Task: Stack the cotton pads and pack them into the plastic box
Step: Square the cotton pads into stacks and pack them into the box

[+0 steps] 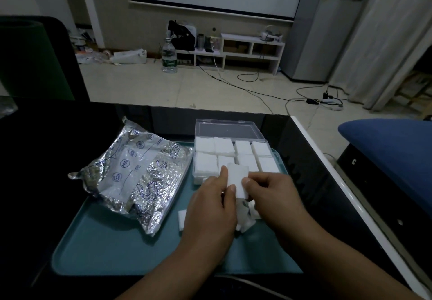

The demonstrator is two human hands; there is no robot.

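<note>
Left hand (211, 202) and right hand (273, 191) bare, forearms unsleeved.

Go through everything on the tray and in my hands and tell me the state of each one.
Box: open, lid folded back, mostly filled with pads.
Stack of pads: held over the box's near edge, pinched by both hands.
Left hand: gripping the stack.
Right hand: gripping the stack.
Foil bag: crumpled, lying flat on the tray.
Loose pads: unstacked, on the tray under the hands.

box (230, 129): clear, glossy plastic
pads (205, 164): soft white cotton, matt and fibrous
bag (133, 171): crinkled silver foil, shiny, left of the box
tray (112, 248): smooth teal plastic
desk (311, 159): glossy black top
</note>
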